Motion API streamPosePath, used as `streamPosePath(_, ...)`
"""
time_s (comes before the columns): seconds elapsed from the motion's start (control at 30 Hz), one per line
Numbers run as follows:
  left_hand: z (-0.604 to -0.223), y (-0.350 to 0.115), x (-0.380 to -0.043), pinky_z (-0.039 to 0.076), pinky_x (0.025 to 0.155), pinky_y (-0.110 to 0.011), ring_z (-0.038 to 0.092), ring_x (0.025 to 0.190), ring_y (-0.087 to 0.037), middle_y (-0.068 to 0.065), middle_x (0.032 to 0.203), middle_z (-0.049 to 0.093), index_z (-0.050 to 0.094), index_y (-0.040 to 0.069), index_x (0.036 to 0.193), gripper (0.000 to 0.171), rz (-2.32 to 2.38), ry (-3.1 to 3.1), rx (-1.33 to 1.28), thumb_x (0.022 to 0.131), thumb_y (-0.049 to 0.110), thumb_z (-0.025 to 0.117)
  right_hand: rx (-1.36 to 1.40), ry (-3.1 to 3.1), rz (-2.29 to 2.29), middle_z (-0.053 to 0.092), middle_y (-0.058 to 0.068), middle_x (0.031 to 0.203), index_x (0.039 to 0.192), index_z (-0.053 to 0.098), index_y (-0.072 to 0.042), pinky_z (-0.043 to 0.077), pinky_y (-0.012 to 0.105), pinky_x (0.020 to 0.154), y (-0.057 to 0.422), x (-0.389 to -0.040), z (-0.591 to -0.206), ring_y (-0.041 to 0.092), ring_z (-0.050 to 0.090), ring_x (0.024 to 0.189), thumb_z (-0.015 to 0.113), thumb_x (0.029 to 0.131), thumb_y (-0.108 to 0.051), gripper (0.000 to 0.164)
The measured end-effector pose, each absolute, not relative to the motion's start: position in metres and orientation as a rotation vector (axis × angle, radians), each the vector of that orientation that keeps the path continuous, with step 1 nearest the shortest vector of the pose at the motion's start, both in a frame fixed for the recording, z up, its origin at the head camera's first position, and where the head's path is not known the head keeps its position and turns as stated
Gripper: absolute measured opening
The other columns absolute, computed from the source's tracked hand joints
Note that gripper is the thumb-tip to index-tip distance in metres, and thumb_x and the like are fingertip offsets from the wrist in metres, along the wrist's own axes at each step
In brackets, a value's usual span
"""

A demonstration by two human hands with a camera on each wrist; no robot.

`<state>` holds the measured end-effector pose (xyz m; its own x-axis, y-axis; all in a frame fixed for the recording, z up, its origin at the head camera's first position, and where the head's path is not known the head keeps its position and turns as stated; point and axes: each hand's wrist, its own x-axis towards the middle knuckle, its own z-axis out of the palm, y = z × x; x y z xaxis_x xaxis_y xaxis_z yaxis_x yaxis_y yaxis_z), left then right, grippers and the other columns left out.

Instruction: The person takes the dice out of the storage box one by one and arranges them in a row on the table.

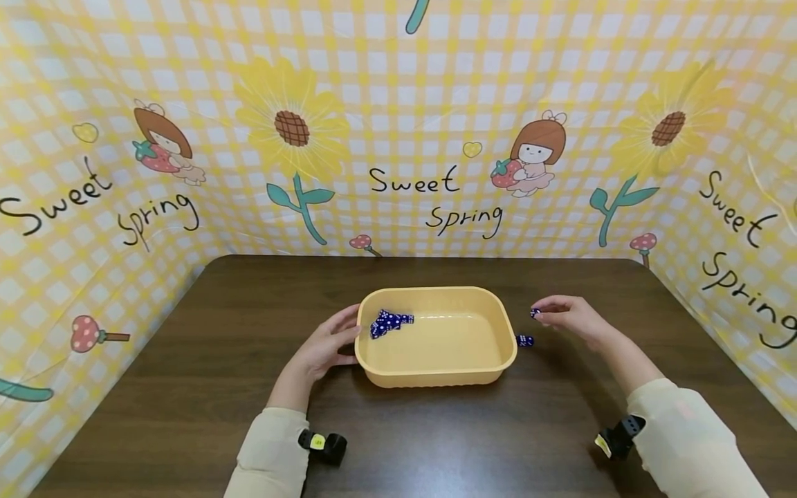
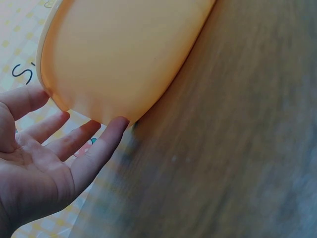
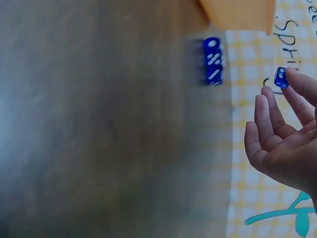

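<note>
A yellow plastic basin [image 1: 436,379] stands on the table. My left hand [image 1: 328,344] is at its left end, spread fingertips touching the outer wall and rim; the left wrist view shows these fingers [image 2: 101,151] against the basin's side [image 2: 124,54]. Inside, at the left, lies a cluster of blue dice [image 1: 387,322] with white dots. To the right of the basin, my right hand [image 1: 569,315] pinches one blue die [image 3: 281,78] between thumb and fingertip, raised above the table. A short row of blue dice [image 1: 525,341] sits beside the basin's right wall, also visible as dice [image 3: 213,62] below.
The dark wooden table [image 1: 205,360] is bordered at the back and sides by a yellow checked cloth [image 1: 398,104] printed with flowers and lettering. Black wrist cameras [image 1: 324,446] are strapped over both pale sleeves [image 1: 691,429].
</note>
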<state>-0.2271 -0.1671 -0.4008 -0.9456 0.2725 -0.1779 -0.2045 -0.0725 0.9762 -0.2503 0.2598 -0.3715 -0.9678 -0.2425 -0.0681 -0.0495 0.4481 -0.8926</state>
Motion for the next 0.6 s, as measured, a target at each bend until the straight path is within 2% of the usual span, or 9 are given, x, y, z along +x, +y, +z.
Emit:
streamPosePath(0.23, -0.402, -0.167, -0.228, 0.044, 0.072, -0.048, 0.037, 0.111, -0.037, -0.017, 0.135, 0.028, 0.026, 0.013, 0.135, 0.051, 2.086, 1.882, 0.079, 0.088, 0.007, 0.047, -0.222, 2.516, -1.507, 0.058, 0.011, 0.092, 0.107, 0.051, 0.009, 0.042, 0.04, 0.076, 0.269, -0.245, -0.386, 0.029, 0.054, 0.086, 0.059, 0.082, -0.017, 0.038)
streamPosePath(0.6, -0.402, -0.168, -0.227, 0.044, 0.072, -0.048, 0.038, 0.111, -0.037, -0.018, 0.134, 0.029, 0.025, 0.012, 0.135, 0.052, 2.089, 1.877, 0.082, 0.088, 0.008, 0.047, -0.195, 2.522, -1.516, 0.061, 0.011, 0.087, 0.105, 0.053, 0.009, 0.042, 0.034, 0.068, 0.273, -0.244, -0.4, 0.024, 0.056, 0.079, 0.059, 0.081, -0.015, 0.034)
